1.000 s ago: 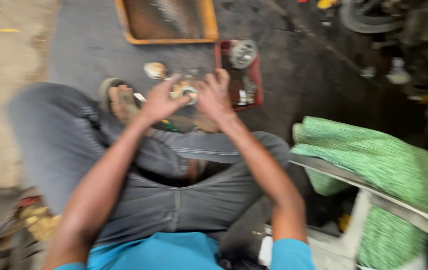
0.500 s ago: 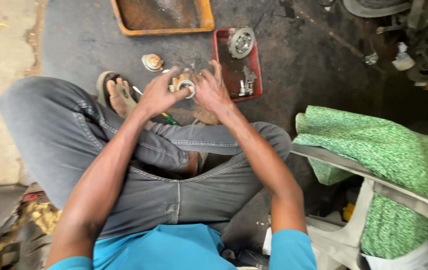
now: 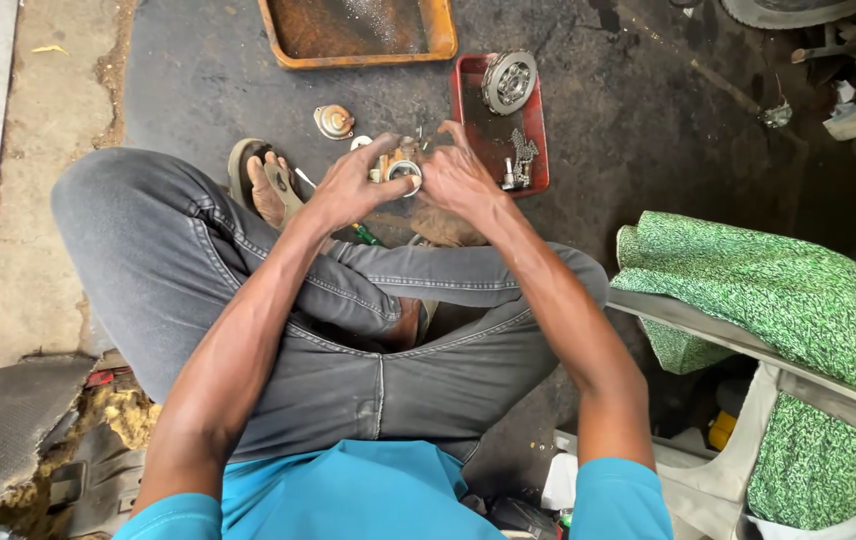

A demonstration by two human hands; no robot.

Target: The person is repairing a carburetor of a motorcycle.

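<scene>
I sit cross-legged on a dark oily floor in grey jeans. My left hand (image 3: 353, 185) and my right hand (image 3: 458, 175) meet in front of my knees, both closed around a small round metal part with a ring-shaped opening (image 3: 404, 172). Fingers cover most of that part. A red tray (image 3: 467, 75) lies just beyond my right hand and holds a round clutch-like metal disc (image 3: 509, 81) and several small metal pieces (image 3: 520, 160). A small domed metal cap (image 3: 334, 121) rests on the floor beyond my left hand.
An orange rusty tray (image 3: 443, 30) lies at the top. A chair with a green woven cloth (image 3: 778, 290) stands at my right. My sandalled foot (image 3: 266, 185) is left of the hands. A green-handled tool (image 3: 366, 235) pokes out below the hands. Concrete strip (image 3: 38, 150) at the left.
The view has steadied and shifted slightly. My hands stay together on the small metal part, fingers adjusting a little; nothing was picked up or put down.
</scene>
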